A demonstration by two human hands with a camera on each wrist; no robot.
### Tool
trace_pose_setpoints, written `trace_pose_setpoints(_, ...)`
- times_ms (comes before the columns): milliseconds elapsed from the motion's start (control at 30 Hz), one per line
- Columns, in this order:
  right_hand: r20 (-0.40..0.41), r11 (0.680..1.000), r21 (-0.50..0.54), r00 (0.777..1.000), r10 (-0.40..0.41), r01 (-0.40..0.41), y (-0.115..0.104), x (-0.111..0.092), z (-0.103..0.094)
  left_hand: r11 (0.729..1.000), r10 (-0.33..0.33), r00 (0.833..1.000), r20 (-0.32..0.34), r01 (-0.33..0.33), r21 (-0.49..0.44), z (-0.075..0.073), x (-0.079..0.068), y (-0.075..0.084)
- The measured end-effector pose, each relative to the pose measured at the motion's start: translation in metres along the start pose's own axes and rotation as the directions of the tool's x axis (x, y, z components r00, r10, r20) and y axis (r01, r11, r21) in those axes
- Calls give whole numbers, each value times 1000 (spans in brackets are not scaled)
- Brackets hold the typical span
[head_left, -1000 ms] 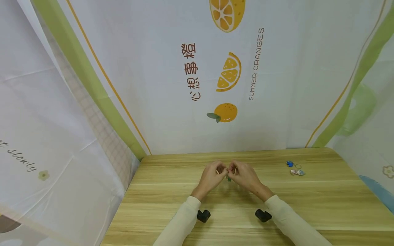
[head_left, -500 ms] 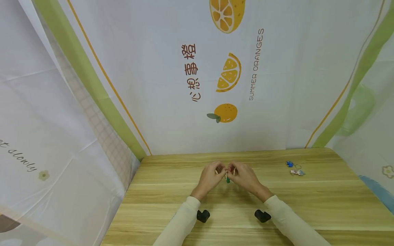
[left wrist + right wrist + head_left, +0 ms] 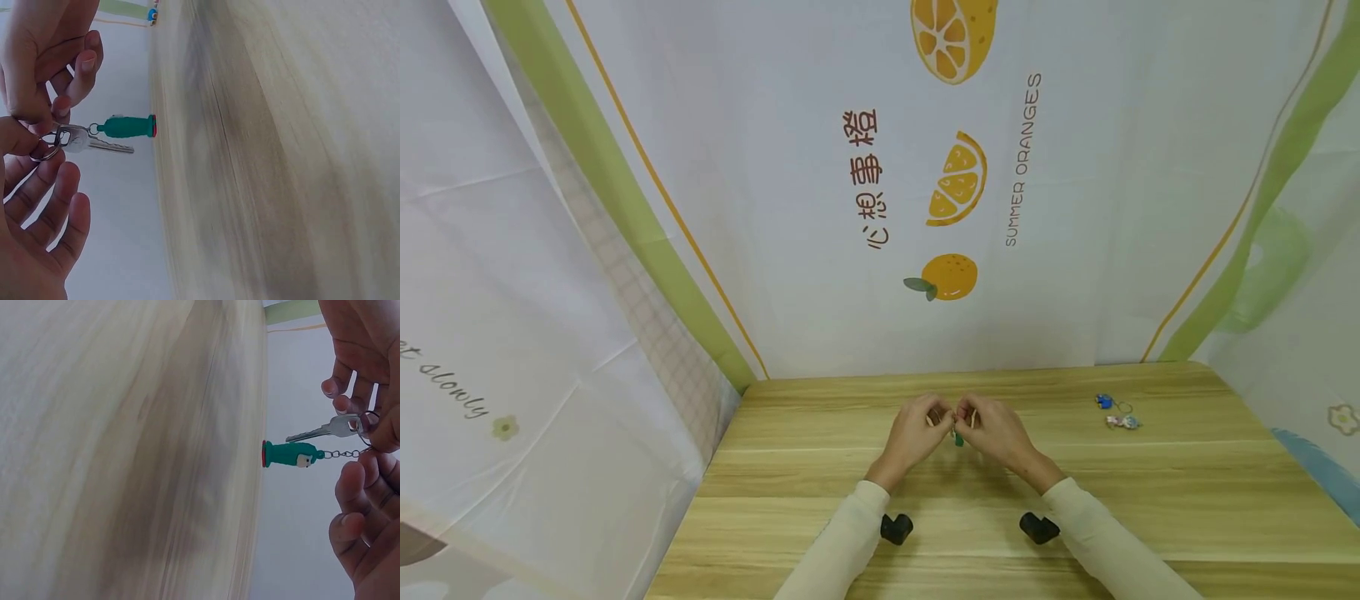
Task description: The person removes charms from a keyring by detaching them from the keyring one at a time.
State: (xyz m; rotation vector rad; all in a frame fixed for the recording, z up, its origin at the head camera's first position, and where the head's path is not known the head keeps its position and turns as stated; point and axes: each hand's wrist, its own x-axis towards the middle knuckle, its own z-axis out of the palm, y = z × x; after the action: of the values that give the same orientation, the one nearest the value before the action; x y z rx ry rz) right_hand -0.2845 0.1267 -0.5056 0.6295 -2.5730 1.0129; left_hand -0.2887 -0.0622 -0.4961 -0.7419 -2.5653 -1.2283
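Observation:
Over the table's middle, my left hand (image 3: 917,435) and right hand (image 3: 996,429) meet at the fingertips. My left thumb and fingers pinch a metal key ring (image 3: 47,154); the left hand (image 3: 365,359) is uppermost in the right wrist view. From the ring hang a silver key (image 3: 340,426) and, on a short chain (image 3: 340,454), a green figure (image 3: 289,454) with a pale face and red base. My right fingertips pinch close to the ring and chain end; the right hand (image 3: 65,53) is uppermost in the left wrist view. Fingers partly hide the ring.
To the right on the wooden table (image 3: 805,467) lie a blue keychain (image 3: 1103,402) with a ring and a pale figure keychain (image 3: 1123,422). Black wrist devices (image 3: 896,529) sit by both sleeves. Printed white cloth (image 3: 820,317) hangs behind and at the sides.
Both hands stay nearly in place. The green figure hanging below the fingertips shifts slightly from side to side.

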Motion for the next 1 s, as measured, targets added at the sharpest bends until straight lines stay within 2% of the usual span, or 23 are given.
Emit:
trace_pose_setpoints(467,-20,997,21,997,-70,70,3,-1,3,999,-37,999,-17,38,28,-1,0,-2)
trace_pose_setpoints(800,-7,999,19,1000,-25,26,3,-3,2,998,-65,997,-31,65,10,-2,-1,-3)
trace_pose_setpoints(1000,-8,1000,4,1000,8,-8,2,-2,1,999,-41,998,-39,42,9,-2,0,-4)
